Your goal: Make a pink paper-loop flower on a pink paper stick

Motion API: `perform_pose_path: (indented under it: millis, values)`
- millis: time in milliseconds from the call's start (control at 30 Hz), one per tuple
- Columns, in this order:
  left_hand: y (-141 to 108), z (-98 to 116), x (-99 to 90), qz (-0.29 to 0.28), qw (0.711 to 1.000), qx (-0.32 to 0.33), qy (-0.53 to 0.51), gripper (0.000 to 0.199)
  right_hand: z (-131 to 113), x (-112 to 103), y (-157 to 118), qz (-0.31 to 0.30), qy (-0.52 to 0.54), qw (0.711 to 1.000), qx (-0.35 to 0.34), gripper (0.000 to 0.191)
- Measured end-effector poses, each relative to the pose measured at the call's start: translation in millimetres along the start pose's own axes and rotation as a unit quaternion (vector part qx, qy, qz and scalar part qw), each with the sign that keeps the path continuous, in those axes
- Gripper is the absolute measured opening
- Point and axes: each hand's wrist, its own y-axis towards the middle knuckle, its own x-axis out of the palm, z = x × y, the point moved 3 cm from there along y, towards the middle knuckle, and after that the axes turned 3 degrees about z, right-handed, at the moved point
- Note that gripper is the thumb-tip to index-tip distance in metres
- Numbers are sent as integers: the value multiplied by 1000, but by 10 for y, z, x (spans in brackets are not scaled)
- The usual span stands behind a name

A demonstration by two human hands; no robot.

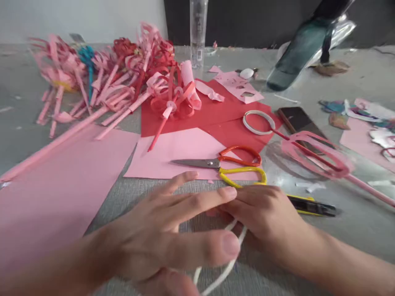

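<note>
My left hand (173,230) reaches in from the lower left, its fingers spread and apart, the middle ones close over my right hand. My right hand (265,213) has its fingers curled down near the table, closed around the top of a white cord loop (224,275). The loop hangs toward the bottom edge, partly behind my left hand's fingers. Just beyond the hands lie scissors (212,163) with one red and one yellow handle, blades pointing left. A black and yellow utility knife (314,205) sits beside my right hand.
Pink paper (70,172) and red paper (197,117) cover the left and middle. Pink and red paper flowers (123,78) are heaped behind. A clear bottle (197,37), a phone (304,123), a white ring (259,122) and a pink paper wand (317,156) are farther off.
</note>
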Motion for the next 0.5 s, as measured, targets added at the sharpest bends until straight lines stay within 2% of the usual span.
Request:
perform_pose_path:
  millis: [233,400,500]
  values:
    - [-70,37,53,-11,999,-44,-13,62,-13,-51,45,5,-36,999,-10,27]
    - [-86,-10,75,-14,1000,-16,-17,68,-2,-31,15,-7,-13,1000,-3,9]
    - [-76,-40,80,-27,999,-7,-20,72,9,-18,6,-14,-19,1000,-1,7]
